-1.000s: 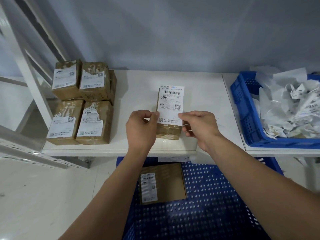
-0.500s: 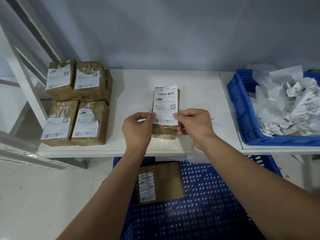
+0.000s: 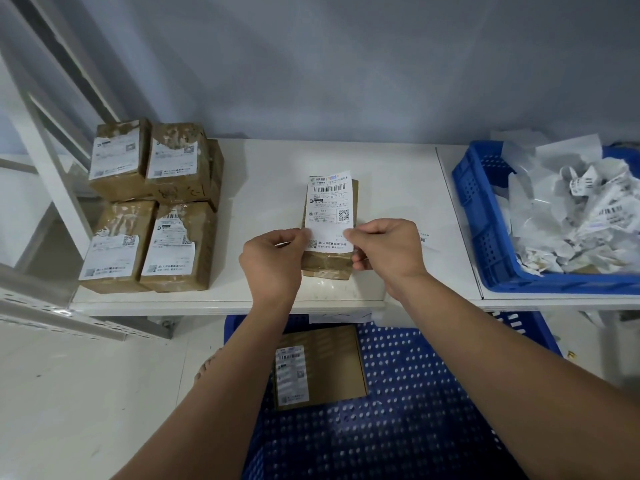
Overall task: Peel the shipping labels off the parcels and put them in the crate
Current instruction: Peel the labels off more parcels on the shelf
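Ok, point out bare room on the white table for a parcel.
Bare: between the four brown parcels and the central brown parcel; behind it toward the grey wall. Narrower strip before the blue plastic crate. Crowded: left edge, paper-filled crate.

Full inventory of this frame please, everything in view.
stacked parcels: at least four, brown with torn white labels, table's left end
centre parcel: one, brown, mid-table
label: one, white, on centre parcel
table crate: one, blue, table's right end
peeled labels: heap, white, in table crate
lower crate: one, blue, below table's front
flat parcel: one, brown, white label, in lower crate
table: one, white
rack: one, white, far left
left hand: pinches label's left edge
right hand: pinches label's right edge
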